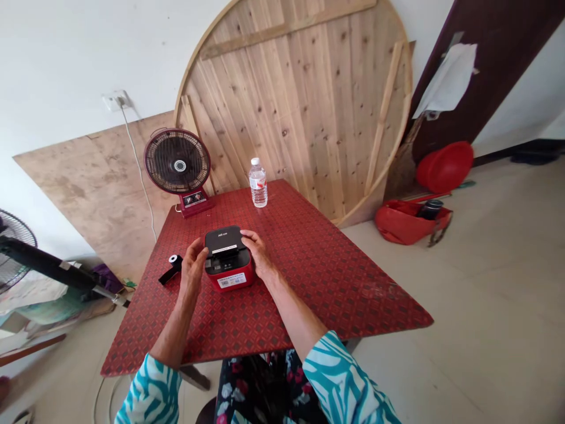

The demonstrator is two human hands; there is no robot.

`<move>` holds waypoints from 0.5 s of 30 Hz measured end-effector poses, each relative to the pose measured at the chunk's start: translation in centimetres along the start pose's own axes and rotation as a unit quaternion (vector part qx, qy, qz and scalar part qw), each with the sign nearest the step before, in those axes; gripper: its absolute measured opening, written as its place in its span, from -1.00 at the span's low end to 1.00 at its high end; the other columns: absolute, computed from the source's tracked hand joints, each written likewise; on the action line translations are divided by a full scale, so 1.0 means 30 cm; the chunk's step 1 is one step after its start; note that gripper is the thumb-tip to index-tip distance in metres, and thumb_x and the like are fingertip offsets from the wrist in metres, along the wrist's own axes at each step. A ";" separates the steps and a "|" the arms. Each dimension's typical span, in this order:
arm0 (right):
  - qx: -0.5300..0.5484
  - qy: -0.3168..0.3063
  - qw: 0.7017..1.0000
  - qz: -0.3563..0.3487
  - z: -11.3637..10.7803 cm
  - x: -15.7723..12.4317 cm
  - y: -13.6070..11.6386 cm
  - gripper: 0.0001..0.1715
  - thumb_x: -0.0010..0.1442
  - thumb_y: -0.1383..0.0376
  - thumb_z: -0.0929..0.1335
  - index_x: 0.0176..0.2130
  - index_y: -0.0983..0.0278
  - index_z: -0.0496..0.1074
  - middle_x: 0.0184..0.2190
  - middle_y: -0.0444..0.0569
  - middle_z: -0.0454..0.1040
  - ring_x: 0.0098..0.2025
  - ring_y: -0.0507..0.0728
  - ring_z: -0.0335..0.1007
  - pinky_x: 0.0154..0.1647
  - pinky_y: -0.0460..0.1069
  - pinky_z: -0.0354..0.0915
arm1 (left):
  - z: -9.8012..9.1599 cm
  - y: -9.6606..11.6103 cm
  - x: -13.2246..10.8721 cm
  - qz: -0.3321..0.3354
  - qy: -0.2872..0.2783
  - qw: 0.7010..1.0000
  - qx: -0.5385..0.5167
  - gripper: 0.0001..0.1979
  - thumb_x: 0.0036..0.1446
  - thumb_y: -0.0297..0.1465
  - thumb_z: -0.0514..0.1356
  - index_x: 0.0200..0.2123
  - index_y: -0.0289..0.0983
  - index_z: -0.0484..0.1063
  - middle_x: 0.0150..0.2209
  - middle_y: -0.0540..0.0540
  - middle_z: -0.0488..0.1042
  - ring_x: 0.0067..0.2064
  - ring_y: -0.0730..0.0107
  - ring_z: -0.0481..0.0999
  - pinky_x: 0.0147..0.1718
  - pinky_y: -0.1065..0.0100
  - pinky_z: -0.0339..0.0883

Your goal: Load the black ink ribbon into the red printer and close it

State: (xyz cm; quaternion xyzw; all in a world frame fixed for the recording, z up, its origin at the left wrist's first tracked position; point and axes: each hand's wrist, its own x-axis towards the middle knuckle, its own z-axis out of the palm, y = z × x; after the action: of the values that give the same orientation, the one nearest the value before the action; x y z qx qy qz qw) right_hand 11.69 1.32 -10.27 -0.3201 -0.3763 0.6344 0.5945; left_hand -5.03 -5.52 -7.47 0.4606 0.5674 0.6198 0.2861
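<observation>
A red and black receipt printer [227,259] sits on the table in front of me, with a white label on its red front and a strip of white paper showing at its slot. My left hand [193,263] is at its left side, thumb and fingers bent against the lid's edge. On the opposite side, my right hand [258,250] grips the right edge of the black lid with thumb and fingertips. The lid looks closed. Left of my left hand lies a small black paper roll [175,262] with a white end and a loose tail.
Behind the printer stand a water bottle [258,184] and a maroon fan [178,165] on the red patterned table [344,288]. A large round wooden board [300,106] leans on the wall. A red bag [404,222] and red basin [445,166] are right, a floor fan [48,262] left.
</observation>
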 end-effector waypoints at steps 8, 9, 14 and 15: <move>-0.012 -0.011 1.000 -0.004 -0.011 0.004 0.004 -0.56 -0.09 0.14 0.40 -0.15 0.15 0.47 -0.15 -0.12 0.57 -0.17 0.14 0.45 -0.10 0.05 0.35 | 0.035 -0.033 0.018 -0.137 0.001 0.983 -0.124 -0.38 -0.06 -0.34 0.24 0.14 -0.26 0.30 -0.07 -0.14 0.55 -0.23 0.33 0.59 -0.33 0.40 0.44; -0.012 -0.009 1.000 -0.004 -0.012 0.004 0.005 -0.56 -0.09 0.14 0.40 -0.15 0.15 0.47 -0.14 -0.12 0.57 -0.15 0.14 0.45 -0.09 0.06 0.35 | 0.036 -0.033 0.016 -0.140 -0.001 0.982 -0.124 -0.37 -0.06 -0.34 0.23 0.15 -0.26 0.29 -0.10 -0.13 0.56 -0.25 0.33 0.59 -0.35 0.41 0.44; 0.004 -0.011 1.000 -0.003 -0.011 0.001 0.008 -0.56 -0.10 0.16 0.41 -0.15 0.16 0.47 -0.14 -0.12 0.57 -0.11 0.16 0.46 -0.04 0.07 0.34 | 0.046 -0.038 0.004 -0.143 0.004 0.979 -0.146 -0.31 -0.06 -0.33 0.23 0.20 -0.26 0.24 -0.11 -0.11 0.58 -0.32 0.37 0.58 -0.38 0.42 0.41; 0.009 -0.016 1.000 -0.008 -0.011 0.000 0.009 -0.56 -0.10 0.17 0.41 -0.14 0.16 0.46 -0.15 -0.12 0.57 -0.11 0.16 0.46 -0.03 0.07 0.34 | 0.048 -0.040 0.003 -0.139 0.004 0.978 -0.157 -0.30 -0.06 -0.34 0.24 0.20 -0.26 0.23 -0.08 -0.11 0.57 -0.32 0.39 0.57 -0.38 0.42 0.40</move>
State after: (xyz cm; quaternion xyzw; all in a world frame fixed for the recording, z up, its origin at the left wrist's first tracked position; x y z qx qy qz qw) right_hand 11.83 1.35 -10.67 -0.3017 -0.3825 0.6379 0.5964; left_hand -3.97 -4.58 -8.71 0.3238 0.5232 0.6569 0.4358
